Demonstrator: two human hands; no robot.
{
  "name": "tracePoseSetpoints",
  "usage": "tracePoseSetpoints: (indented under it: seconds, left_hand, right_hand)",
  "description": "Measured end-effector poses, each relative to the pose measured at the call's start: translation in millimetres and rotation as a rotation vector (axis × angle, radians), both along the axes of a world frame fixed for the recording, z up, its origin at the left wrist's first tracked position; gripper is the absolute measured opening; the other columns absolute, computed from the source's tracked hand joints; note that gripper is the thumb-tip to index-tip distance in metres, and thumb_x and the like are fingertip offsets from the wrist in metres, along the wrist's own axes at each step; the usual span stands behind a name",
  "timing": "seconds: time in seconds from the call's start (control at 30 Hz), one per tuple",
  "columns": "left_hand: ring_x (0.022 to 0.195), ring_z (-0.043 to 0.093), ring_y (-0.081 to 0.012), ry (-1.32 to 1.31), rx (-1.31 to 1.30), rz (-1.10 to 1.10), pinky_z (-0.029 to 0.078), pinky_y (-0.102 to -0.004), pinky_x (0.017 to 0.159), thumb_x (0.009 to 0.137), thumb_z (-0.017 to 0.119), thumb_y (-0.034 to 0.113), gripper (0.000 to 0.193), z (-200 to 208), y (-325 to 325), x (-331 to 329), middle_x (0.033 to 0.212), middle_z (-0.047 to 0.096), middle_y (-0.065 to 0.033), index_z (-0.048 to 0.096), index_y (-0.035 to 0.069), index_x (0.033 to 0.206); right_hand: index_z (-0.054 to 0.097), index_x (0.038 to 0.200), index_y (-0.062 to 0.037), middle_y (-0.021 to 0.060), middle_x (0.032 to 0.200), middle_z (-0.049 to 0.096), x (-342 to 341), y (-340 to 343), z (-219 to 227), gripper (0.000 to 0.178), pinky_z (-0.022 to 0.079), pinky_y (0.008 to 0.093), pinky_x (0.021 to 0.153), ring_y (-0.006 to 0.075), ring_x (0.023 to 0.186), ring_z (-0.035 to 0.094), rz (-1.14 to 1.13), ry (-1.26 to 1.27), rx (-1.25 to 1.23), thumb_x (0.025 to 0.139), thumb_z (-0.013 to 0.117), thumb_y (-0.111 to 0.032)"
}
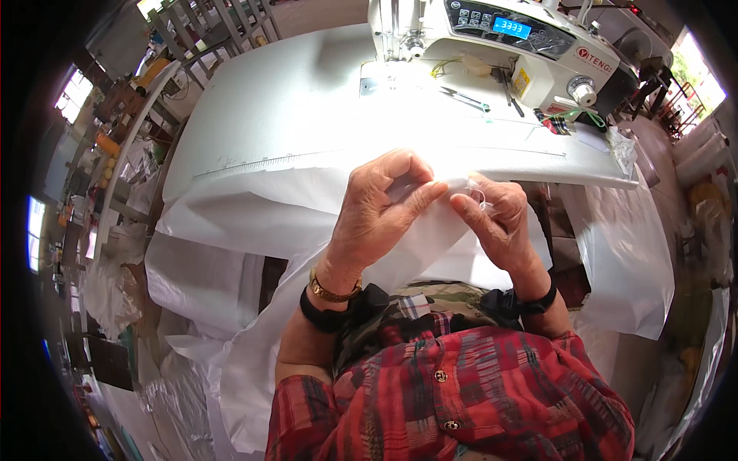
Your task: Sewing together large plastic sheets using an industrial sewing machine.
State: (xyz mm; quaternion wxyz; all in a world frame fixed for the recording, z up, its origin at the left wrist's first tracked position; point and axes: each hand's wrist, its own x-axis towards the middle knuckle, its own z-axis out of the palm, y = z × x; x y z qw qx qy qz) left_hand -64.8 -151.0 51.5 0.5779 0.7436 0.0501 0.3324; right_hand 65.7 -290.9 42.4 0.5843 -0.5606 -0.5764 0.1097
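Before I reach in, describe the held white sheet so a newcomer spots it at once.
Start at the white sewing machine, then come down its pale table to the near edge. There the held sheet hangs below the left hand and right hand. Unlike the white material hanging at the right, it is pinched in both hands.

Our left hand (378, 206): raised at the middle of the bench's (269, 100) front edge, back of the hand upward, fingers curled.
Left thumb (421, 199): stretched rightward, laid against the bent forefinger in a pinch.
Our right hand (503, 221): just beside the left, fingers bent inward.
Right thumb (475, 215): angled toward our left thumb, its tip near the right forefinger's; whether they meet, we cannot tell.
Wrists: well apart, wider than our hands.
Left forearm (304, 343): bare, slanting inward.
Right forearm (549, 320): bare, slanting inward too, less in view.
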Motion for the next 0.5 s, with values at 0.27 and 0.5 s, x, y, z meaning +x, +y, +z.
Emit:
tracePoseSetpoints:
  seconds: [0.27,0.5]
  left_hand:
    - [0.062,0.047,-0.0089,0.053,0.131,0.066,0.040,-0.0268,0.056,0.083,0.075,0.009,0.018,3.9,8.2,-3.1,0.072,0.055,-0.0045,0.060,0.000,0.081]
    - [0.062,0.036,-0.0036,0.368,0.319,0.099,0.030,-0.0202,0.055,0.084,0.072,0.004,0.018,13.5,42.3,-41.2,0.075,0.047,0.0046,0.055,0.002,0.079]
  right_hand:
    - [0.057,0.084,0.0054,0.0122,0.067,0.049,-5.6,9.8,2.8,0.014,0.037,0.0309,0.052,0.0211,0.055,0.042,-0.162,-0.074,0.049,0.093,0.063,-0.003]
    - [0.055,0.082,0.0044,0.0117,0.065,0.047,-0.2,12.2,8.5,0.014,0.036,0.0300,0.050,0.0217,0.053,0.041,-0.241,-0.139,0.147,0.093,0.062,-0.003]
